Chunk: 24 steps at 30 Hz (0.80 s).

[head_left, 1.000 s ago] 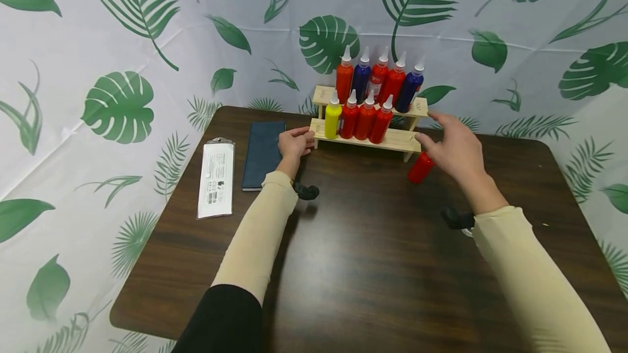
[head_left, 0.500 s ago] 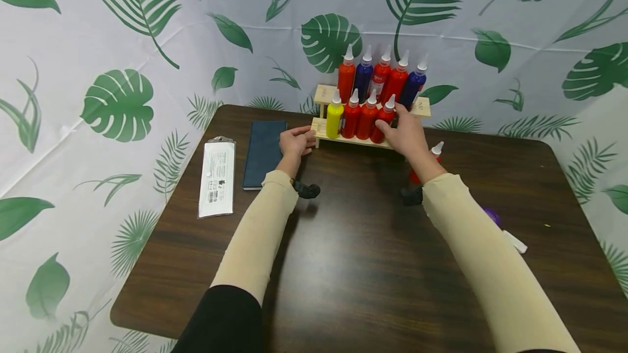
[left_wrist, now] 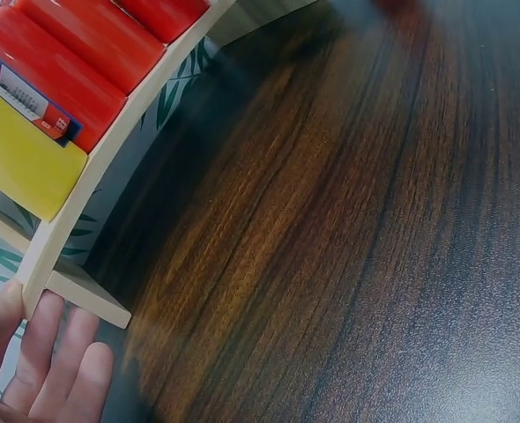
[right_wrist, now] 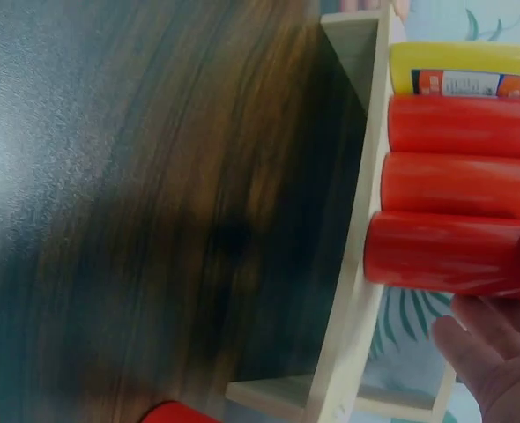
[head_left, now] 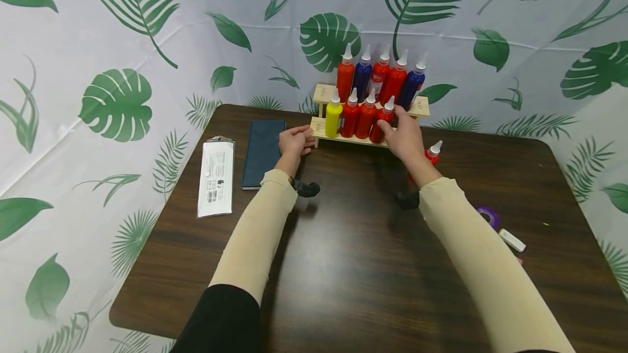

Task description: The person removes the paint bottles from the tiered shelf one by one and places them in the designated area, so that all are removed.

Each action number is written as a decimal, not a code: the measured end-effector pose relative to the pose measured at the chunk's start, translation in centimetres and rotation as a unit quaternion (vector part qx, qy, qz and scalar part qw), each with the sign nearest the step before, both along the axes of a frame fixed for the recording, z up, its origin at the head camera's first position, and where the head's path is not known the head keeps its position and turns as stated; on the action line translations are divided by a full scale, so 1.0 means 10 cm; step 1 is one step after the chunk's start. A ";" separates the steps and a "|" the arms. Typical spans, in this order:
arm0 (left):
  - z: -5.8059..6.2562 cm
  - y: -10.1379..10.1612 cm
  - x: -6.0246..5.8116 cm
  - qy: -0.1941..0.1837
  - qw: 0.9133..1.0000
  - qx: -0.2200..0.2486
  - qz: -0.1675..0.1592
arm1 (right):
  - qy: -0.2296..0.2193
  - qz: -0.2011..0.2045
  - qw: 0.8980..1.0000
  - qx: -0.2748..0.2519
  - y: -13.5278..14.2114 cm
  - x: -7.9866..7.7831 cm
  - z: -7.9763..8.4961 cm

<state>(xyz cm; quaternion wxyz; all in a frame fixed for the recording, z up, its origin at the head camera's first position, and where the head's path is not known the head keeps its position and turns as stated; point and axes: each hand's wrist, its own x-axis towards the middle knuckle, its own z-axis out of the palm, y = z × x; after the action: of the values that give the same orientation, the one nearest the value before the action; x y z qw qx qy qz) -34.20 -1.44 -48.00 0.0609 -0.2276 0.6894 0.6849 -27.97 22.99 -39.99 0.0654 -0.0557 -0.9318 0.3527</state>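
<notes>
A two-tier wooden rack [head_left: 319, 125] stands near the back of the table, bearing nozzle-topped squeeze bottles. My left hand [head_left: 293, 143] pinches the left end of its lower shelf, thumb above and fingers beneath in the left wrist view. With my right hand [head_left: 406, 136] I grip the rightmost red squeeze bottle [right_wrist: 445, 253] on that shelf, thumb at its front and fingers along its right side. Two more red bottles [right_wrist: 458, 185] and a yellow bottle [head_left: 333, 119] line up to its left. Red, orange-red and blue bottles [head_left: 362, 76] fill the upper tier.
Another red squeeze bottle [head_left: 432, 156] stands on the table right of the rack, partly behind my right wrist. Left lie a dark notebook [head_left: 262, 154] and a white packet [head_left: 216, 178]. Purple tape [head_left: 492, 215] and a white block [head_left: 512, 240] lie beside my right sleeve.
My right hand has moved left from over the red bottle on the table to the rightmost red squeeze bottle on the lower shelf and grips it. My left hand stays at the shelf end.
</notes>
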 end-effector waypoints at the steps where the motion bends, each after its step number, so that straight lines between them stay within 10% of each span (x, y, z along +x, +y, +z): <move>1: 0.00 0.00 0.00 0.000 1.000 -0.001 0.000 | 0.002 0.000 1.000 -0.002 0.00 0.01 0.00; 17: -0.01 -0.01 0.02 0.013 1.000 0.003 -0.008 | 0.032 0.034 0.998 -0.052 0.40 0.90 0.52; 24: 0.01 -0.01 0.02 0.011 1.000 0.001 -0.009 | 0.019 0.057 0.998 -0.014 0.80 1.33 0.27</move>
<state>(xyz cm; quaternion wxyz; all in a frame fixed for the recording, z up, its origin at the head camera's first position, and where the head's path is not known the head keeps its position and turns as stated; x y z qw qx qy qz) -33.98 -1.55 -47.94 0.0596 -0.2139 0.6917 0.6872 -14.70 30.96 -37.25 0.0624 0.0030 -0.9270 0.3699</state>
